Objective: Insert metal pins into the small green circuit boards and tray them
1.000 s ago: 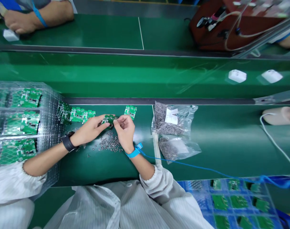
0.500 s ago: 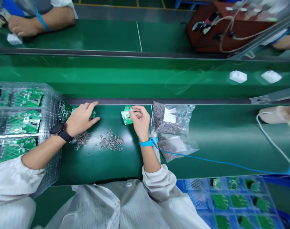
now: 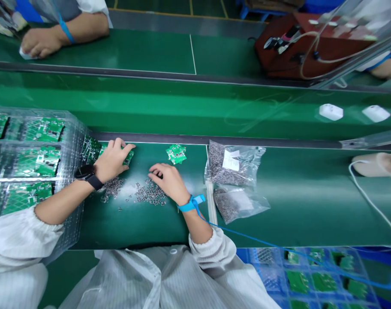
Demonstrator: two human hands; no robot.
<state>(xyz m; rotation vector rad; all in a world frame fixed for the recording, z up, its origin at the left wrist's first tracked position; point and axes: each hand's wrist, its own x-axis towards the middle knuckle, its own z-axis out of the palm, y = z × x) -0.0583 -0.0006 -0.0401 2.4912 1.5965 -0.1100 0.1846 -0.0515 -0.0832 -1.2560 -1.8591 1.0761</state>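
Note:
My left hand (image 3: 111,159), with a black watch on its wrist, lies over a green circuit board (image 3: 129,157). Its fingers and thumb reach round opposite edges of the board, and the palm hides most of it. My right hand (image 3: 169,181) hovers at the upper edge of a loose pile of small metal parts (image 3: 152,195), which look like screws or clips. Its fingers are curled and the thumb is a little apart; I see nothing between them. Beyond it a small stack of green circuit boards (image 3: 176,153) rests on the table. A second pile of metal parts (image 3: 112,187) lies below my left hand.
Clear trays (image 3: 71,141) of circuit boards stand at the left. Two plastic bags (image 3: 251,165) of metal parts lie right of centre. A blue cord (image 3: 256,237) trails from my right wristband. Across the divider rests a co-worker's hand (image 3: 43,41). A blue crate (image 3: 275,266) holds more boards.
My right hand has let go of the small board, which now lies on the stack, and moved down-left to the metal parts. My left hand's spread fingers have drawn in round its board.

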